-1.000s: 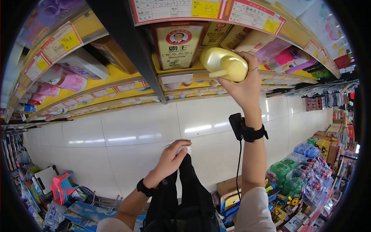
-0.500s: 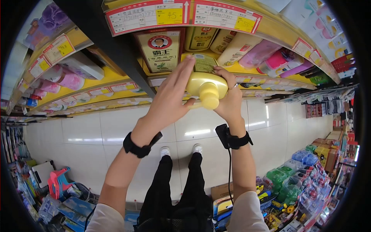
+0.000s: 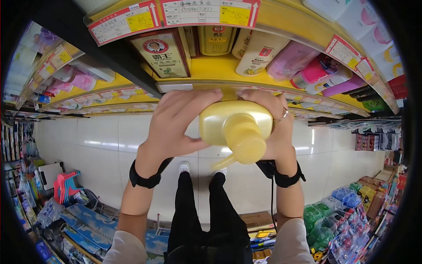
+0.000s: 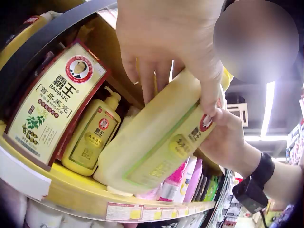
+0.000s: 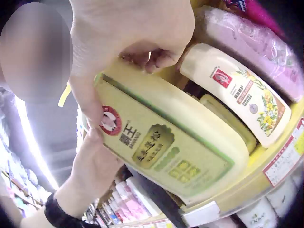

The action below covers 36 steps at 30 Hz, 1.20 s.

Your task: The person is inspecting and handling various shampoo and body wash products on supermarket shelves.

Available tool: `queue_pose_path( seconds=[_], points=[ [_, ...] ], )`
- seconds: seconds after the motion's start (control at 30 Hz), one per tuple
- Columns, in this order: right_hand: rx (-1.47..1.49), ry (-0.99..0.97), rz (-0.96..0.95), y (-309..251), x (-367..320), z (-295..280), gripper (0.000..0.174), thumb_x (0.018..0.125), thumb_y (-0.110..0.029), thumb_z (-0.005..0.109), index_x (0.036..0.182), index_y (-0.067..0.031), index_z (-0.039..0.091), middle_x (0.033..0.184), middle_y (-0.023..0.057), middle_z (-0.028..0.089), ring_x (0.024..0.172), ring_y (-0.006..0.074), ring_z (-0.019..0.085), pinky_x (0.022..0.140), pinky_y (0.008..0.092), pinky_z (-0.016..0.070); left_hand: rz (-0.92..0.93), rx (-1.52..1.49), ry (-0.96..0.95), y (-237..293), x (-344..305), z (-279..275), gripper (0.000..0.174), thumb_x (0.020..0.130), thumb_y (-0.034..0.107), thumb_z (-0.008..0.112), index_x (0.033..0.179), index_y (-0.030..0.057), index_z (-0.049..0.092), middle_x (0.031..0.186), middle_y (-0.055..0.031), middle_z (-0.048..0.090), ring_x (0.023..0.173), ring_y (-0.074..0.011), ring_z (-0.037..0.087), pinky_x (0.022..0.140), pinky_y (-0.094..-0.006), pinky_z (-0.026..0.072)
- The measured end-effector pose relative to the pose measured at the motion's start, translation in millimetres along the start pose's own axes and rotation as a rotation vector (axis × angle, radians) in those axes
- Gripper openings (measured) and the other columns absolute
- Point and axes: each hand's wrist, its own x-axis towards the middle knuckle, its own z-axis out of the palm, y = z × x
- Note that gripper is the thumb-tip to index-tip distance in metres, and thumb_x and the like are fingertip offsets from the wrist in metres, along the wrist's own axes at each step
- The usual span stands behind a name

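Note:
Both hands hold a pale yellow shampoo bottle (image 3: 215,123) with a pump top, in front of the shelf. Seen from above in the head view, its pump points toward the body. The left hand (image 3: 171,123) grips the left side of the bottle, thumb in front and fingers behind. On the opposite side, the right hand (image 3: 277,123), with a ring, curls round it. The bottle leans in the wrist views, its green-edged label (image 5: 156,137) facing the person. Thumbs of both hands lie on the label near the bottle's shoulder.
A boxed BAWANG product (image 3: 160,53) and a smaller yellow pump bottle (image 4: 92,135) stand on the shelf. A white bottle (image 3: 263,53) and pink packages line up rightward. Price tags (image 3: 211,13) edge the shelf above. Bundled drink bottles (image 3: 325,220) lie behind, right, and small stools (image 3: 66,187) left.
The left hand has risen from beside the leg to grip the bottle alongside the right hand. The bottle has come away from the shelf toward the body, and its pump has turned.

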Motion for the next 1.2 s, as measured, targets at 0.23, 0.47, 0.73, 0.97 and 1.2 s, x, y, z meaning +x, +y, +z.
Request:
queue_pose_path(
  seconds=[0.23, 0.47, 0.73, 0.97, 1.2],
  points=[
    [0.577, 0.101, 0.479, 4.7, -47.0, 10.6, 0.068, 0.047, -0.032, 0.081, 0.099, -0.0001, 0.053, 0.091, 0.0078, 0.059, 0.082, 0.0178, 0.055, 0.079, 0.0301, 0.0380, -0.485, -0.657, 0.294, 35.0, -42.0, 63.7, 0.062, 0.057, 0.024, 0.074, 0.109, -0.0003, 0.050, 0.099, -0.0120, 0.057, 0.090, -0.0188, 0.056, 0.081, -0.0299, 0.0416],
    [1.057, 0.337, 0.908, 6.6, -64.3, 18.6, 0.049, 0.065, -0.020, 0.072, 0.102, 0.0039, 0.049, 0.089, 0.0091, 0.058, 0.081, 0.0129, 0.055, 0.073, 0.0242, 0.0442, -0.854, -0.979, 0.040, 44.5, -83.1, 106.5, 0.054, 0.069, 0.020, 0.067, 0.111, -0.0009, 0.041, 0.097, -0.0105, 0.057, 0.090, -0.0156, 0.053, 0.079, -0.0279, 0.0415],
    [1.051, 0.265, 1.098, 27.7, -97.6, 40.5, 0.050, 0.080, -0.024, 0.060, 0.117, 0.0020, 0.039, 0.102, 0.0101, 0.054, 0.091, 0.0144, 0.052, 0.079, 0.0269, 0.0427, -1.003, -0.999, 0.129, 45.0, -104.6, 130.7, 0.045, 0.078, 0.023, 0.061, 0.109, -0.0032, 0.043, 0.097, -0.0097, 0.056, 0.090, -0.0111, 0.051, 0.079, -0.0252, 0.0411],
    [1.209, 0.093, 1.161, 14.6, -148.0, 58.2, 0.055, 0.078, -0.015, 0.059, 0.123, -0.0002, 0.032, 0.113, 0.0089, 0.048, 0.104, 0.0158, 0.045, 0.089, 0.0295, 0.0367, -1.112, -1.154, 0.257, 41.6, -111.4, 134.0, 0.045, 0.081, 0.026, 0.057, 0.111, -0.0039, 0.043, 0.100, -0.0087, 0.055, 0.093, -0.0116, 0.048, 0.083, -0.0250, 0.0379],
    [1.282, 0.214, 1.247, 7.7, -150.4, 65.0, 0.056, 0.077, -0.008, 0.057, 0.125, -0.0007, 0.029, 0.114, 0.0096, 0.047, 0.105, 0.0167, 0.046, 0.089, 0.0297, 0.0368, -1.139, -1.053, 0.204, 37.8, -119.3, 139.8, 0.048, 0.089, 0.040, 0.037, 0.111, -0.0025, 0.044, 0.100, -0.0087, 0.053, 0.093, -0.0116, 0.047, 0.081, -0.0257, 0.0383]
  ],
)
